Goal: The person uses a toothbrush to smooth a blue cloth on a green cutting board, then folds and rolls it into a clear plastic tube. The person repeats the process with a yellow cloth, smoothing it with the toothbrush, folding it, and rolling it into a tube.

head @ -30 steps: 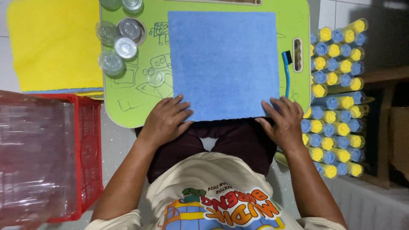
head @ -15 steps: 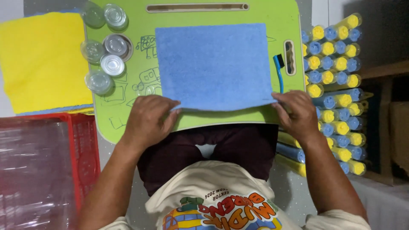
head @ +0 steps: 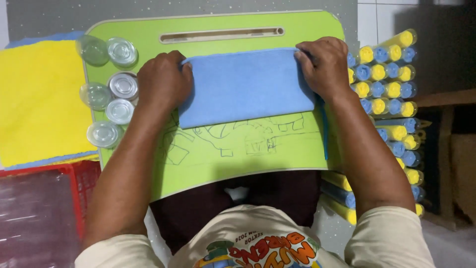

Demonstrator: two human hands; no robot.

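A blue cloth (head: 245, 87) lies folded in half on a green lap table (head: 233, 34) with line drawings on its top. My left hand (head: 163, 82) grips the cloth's far left corner. My right hand (head: 325, 64) presses the far right corner down. The fold runs along the cloth's near edge, and both hands hold the top layer against the far edge.
Several clear lidded jars (head: 106, 94) stand along the table's left side. A stack of yellow and blue cloths (head: 39, 99) lies at the left, a red crate (head: 39, 213) below it. Yellow and blue capped tubes (head: 391, 89) are piled at the right. A slot (head: 220, 34) cuts the table's far edge.
Both hands lifted the cloth's near edge and carried it away from me, folding the cloth in half. The camera view has shifted, so the table appears lower in the frame.
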